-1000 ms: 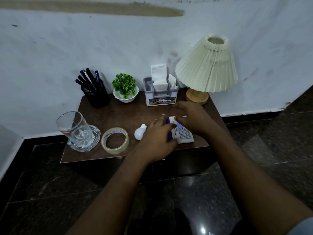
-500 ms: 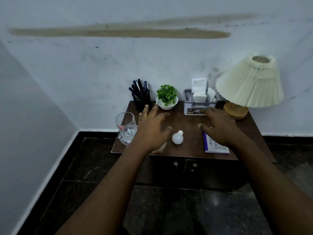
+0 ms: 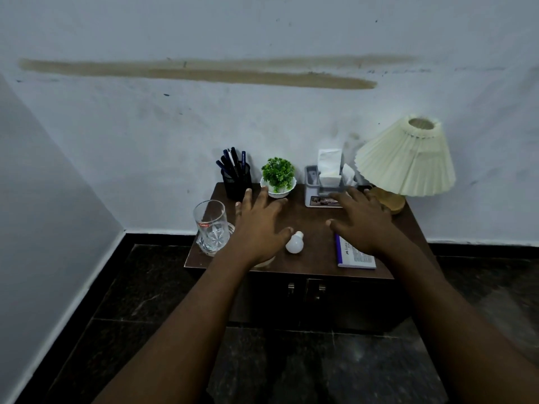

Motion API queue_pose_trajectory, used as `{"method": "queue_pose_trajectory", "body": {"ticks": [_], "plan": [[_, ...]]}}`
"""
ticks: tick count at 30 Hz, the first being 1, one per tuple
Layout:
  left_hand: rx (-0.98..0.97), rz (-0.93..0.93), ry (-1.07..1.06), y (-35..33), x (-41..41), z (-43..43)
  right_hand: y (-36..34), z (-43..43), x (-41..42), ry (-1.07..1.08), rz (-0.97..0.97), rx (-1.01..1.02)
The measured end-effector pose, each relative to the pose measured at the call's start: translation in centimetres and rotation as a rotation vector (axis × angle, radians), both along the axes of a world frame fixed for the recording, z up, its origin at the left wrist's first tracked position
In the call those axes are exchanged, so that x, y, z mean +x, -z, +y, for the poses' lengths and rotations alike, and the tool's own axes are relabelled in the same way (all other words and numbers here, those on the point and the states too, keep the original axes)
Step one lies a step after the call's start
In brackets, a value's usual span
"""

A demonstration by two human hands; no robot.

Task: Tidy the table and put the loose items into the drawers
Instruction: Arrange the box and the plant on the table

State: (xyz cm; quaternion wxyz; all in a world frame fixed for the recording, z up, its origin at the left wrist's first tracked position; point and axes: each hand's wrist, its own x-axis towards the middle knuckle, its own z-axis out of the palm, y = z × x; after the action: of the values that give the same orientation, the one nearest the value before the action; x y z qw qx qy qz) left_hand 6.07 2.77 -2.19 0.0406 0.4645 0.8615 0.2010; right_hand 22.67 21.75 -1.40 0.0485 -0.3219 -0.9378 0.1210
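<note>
Against a scuffed white wall stands a small cabinet with a dark brown, smooth worktop (image 3: 312,220). Along its back edge sit a black mesh pen holder (image 3: 236,182) full of dark pens, a leafy green plant (image 3: 277,173) in a scalloped white bowl, a grey plastic organiser (image 3: 313,182) stuffed with white tissues, and a lamp (image 3: 408,161) with a pleated cream shade on a round wooden base. At the left front corner stands a clear cut-glass tumbler (image 3: 210,225) with a red mark on its side.

The loose things lie nearer the front. A matte white bulb (image 3: 294,243) lies on its side between the two hands, and a flat white booklet (image 3: 354,256) with a purple spine rests at the right front edge. A pale curved rim (image 3: 264,262) peeks out beneath the left wrist – too hidden to name.

Both arms reach forward, bare, palms down. The left hand (image 3: 259,225) spreads straight fingers towards the plant, its thumb just beside the bulb. The right hand (image 3: 361,223) is splayed the same way, fingertips near the organiser and its heel covering the booklet's far end. Neither hand grips anything – whether the palms touch the wood cannot be told.

Below, the dark cabinet front (image 3: 350,304) is closed, with two small metal handles (image 3: 291,288) side by side.
</note>
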Motion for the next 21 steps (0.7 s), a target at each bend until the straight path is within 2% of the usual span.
{"method": "queue_pose_trajectory", "body": {"ticks": [2, 6, 9, 15, 18, 21], "plan": [[0.000, 0.000, 0.015, 0.2, 0.3, 0.5, 0.1, 0.8, 1.1, 0.081, 0.018, -0.027], [-0.024, 0.020, 0.030, 0.2, 0.8, 1.5, 1.4, 3.7, 4.2, 0.356, -0.085, -0.160], [0.020, 0.005, 0.039, 0.5, 1.4, 2.2, 2.9, 5.3, 6.3, 0.475, 0.007, -0.187], [-0.013, -0.021, 0.104, 2.6, 1.7, 5.5, 5.3, 6.7, 5.6, 0.470, 0.186, -0.180], [0.002, -0.029, 0.046, 3.5, -0.4, 7.4, 6.3, 6.0, 3.7, 0.432, 0.323, -0.147], [0.021, -0.047, -0.021, 4.8, -2.5, 8.2, 6.8, 5.9, 1.4, 0.356, 0.423, -0.223]]}}
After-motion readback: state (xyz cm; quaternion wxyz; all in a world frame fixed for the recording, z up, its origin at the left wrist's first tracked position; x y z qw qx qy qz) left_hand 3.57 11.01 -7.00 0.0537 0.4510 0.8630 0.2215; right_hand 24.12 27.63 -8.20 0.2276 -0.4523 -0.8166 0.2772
